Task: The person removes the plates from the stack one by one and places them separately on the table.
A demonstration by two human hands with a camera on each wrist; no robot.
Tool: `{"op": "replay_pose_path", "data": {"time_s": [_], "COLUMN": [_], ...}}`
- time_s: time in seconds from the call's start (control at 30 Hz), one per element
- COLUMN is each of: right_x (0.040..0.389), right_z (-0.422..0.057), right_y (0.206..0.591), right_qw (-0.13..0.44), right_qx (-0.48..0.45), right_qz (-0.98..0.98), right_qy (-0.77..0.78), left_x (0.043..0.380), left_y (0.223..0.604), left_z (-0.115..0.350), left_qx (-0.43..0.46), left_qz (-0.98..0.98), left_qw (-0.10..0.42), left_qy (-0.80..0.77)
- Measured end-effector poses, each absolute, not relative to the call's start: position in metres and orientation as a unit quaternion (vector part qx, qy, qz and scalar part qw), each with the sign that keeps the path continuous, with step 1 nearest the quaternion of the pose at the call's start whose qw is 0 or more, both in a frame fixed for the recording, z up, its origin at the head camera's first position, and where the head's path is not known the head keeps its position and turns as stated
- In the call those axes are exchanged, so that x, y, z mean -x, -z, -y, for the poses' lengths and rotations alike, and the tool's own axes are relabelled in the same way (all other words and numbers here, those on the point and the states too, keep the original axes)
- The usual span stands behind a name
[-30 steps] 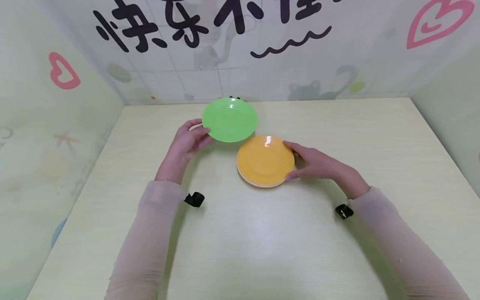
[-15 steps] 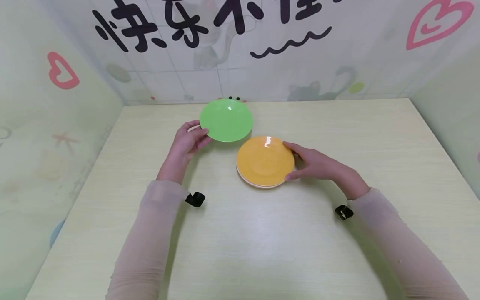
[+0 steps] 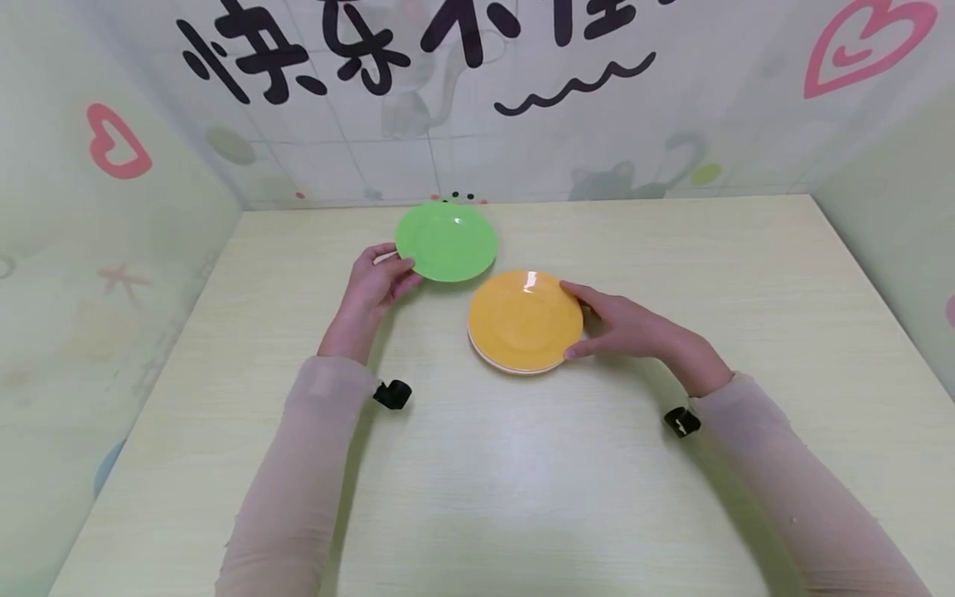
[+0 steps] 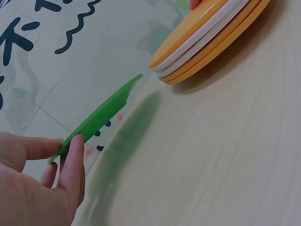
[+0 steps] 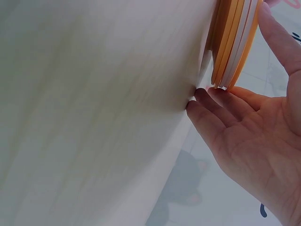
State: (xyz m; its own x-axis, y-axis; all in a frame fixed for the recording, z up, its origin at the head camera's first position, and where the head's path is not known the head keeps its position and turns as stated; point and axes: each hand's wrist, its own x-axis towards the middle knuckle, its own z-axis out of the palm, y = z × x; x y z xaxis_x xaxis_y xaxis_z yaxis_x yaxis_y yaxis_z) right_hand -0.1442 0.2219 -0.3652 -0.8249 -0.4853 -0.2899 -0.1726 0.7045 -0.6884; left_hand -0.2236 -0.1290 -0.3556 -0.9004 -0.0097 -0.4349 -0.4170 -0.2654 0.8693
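Note:
In the head view my left hand [image 3: 376, 278] pinches the left rim of a green plate [image 3: 446, 242], thumb on top and fingers beneath. The left wrist view shows this plate [image 4: 96, 115] edge-on, raised off the table with its shadow below. To its right and nearer to me sits a stack of plates [image 3: 525, 322], orange on top. From the side the stack [image 4: 207, 47] has orange and white layers. My right hand [image 3: 622, 325] holds the stack's right side, thumb at the near rim and forefinger at the far rim. Its lower fingertips [image 5: 190, 104] are down by the tabletop.
The pale wooden table [image 3: 522, 481] ends at a printed back wall [image 3: 537, 149], close behind the green plate. Side walls stand left [image 3: 112, 274] and right [image 3: 895, 207]. A small black wrist camera [image 3: 393, 394] sits by the left cuff, another black camera [image 3: 682, 421] by the right.
My left hand has brought the green plate slightly left and lower, opening a wider gap from the stack. The right hand and the stack stay in place.

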Motion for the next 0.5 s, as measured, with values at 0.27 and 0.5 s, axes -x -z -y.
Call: {"op": "replay_pose_path", "data": {"time_s": [0.27, 0.5], "right_x": [0.1442, 0.1439], "right_z": [-0.2224, -0.2226], "right_y": [0.3652, 0.3649], "right_qw": [0.232, 0.23], "right_qx": [0.181, 0.182], "right_qz": [-0.896, -0.895], "right_qy": [0.333, 0.335], "left_x": [0.2311, 0.2331], "left_y": [0.3647, 0.3645], "left_z": [0.1249, 0.1206], "left_qx": [0.188, 0.198], "left_qz": [-0.591, -0.592], "left_qw": [0.125, 0.127], "left_qy": [-0.774, -0.771]}}
